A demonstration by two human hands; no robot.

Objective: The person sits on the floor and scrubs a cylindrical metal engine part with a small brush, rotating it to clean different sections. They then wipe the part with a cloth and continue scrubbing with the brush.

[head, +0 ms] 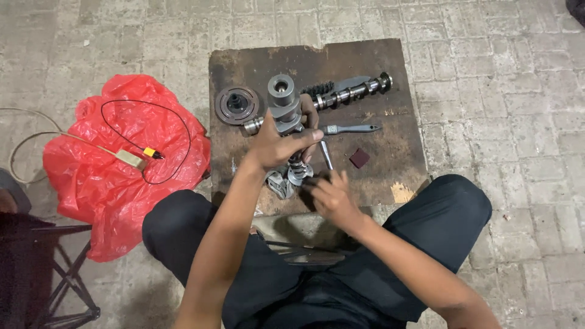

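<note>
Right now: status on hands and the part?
Left hand grips upright camshaft on the board. Right hand blurred at its lower end, grip unclear. Second camshaft, brush, pulley lie alongside.

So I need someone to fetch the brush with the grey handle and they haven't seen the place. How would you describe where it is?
Find the dark wooden board on the paved floor, right of the red plastic bag. On its right half, below the long camshaft lying at the far edge, is the brush. It is the only flat, grey-handled tool there, thinner than the lobed metal shaft above it.
</note>
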